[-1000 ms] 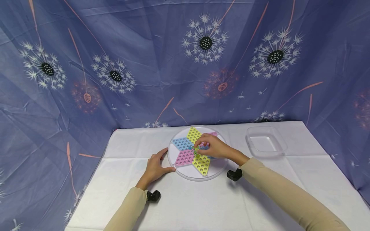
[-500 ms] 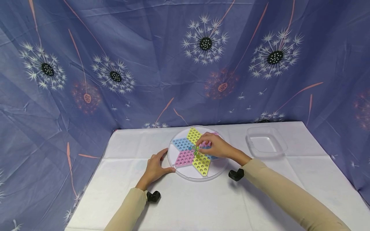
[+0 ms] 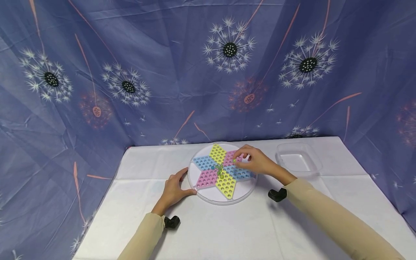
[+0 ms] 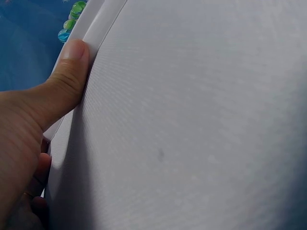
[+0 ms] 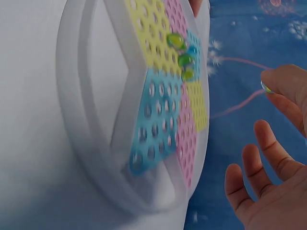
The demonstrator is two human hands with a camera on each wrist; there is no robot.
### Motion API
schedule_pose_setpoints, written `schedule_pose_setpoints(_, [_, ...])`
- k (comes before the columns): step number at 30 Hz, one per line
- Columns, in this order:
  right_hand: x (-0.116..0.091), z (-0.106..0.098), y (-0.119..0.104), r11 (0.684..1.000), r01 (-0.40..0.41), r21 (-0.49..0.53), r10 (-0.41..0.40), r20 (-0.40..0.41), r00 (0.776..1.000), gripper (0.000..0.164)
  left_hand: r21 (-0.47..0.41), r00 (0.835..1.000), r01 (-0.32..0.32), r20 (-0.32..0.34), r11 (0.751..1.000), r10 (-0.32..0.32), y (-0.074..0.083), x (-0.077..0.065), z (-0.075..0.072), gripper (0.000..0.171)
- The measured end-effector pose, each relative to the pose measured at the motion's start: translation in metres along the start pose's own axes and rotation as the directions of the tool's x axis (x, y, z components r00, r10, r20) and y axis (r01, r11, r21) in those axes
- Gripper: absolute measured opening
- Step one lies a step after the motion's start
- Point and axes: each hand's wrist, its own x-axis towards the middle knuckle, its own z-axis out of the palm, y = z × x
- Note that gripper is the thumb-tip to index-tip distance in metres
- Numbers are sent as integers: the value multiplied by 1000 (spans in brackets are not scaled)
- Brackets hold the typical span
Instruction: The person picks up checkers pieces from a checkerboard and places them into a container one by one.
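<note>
A round white Chinese checkers board point(image 3: 242, 191) with a pink, yellow and blue star of holes lies on the table. Between thumb and forefinger, my right hand point(image 3: 255, 161) pinches a greenish glass marble point(image 5: 266, 87), held above the board's right side. Its other fingers are spread apart in the right wrist view. My left hand point(image 3: 173, 189) rests against the board's left edge, thumb on the rim in the left wrist view and fingers along the side. Several green marbles point(image 3: 221, 177) and a blue marble point(image 3: 212, 167) sit around the star's centre.
At the back right of the white-covered table point(image 3: 224, 231) stands a clear plastic box point(image 3: 282, 166). A blue cloth point(image 3: 175, 72) with dandelion prints hangs behind the table. Black wrist cameras point(image 3: 277, 195) are worn on both wrists.
My right hand has moved from the star's centre to the right, with a marble in its fingertips, uncovering the marbles there. My left hand stays at the board's edge.
</note>
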Motion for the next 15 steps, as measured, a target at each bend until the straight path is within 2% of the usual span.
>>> schedule_pose_setpoints(15, [-38,-59,30,987,-146,-68,136,-128,982,26,8,1000,-21,-16,1000,22,-1,0,1,103])
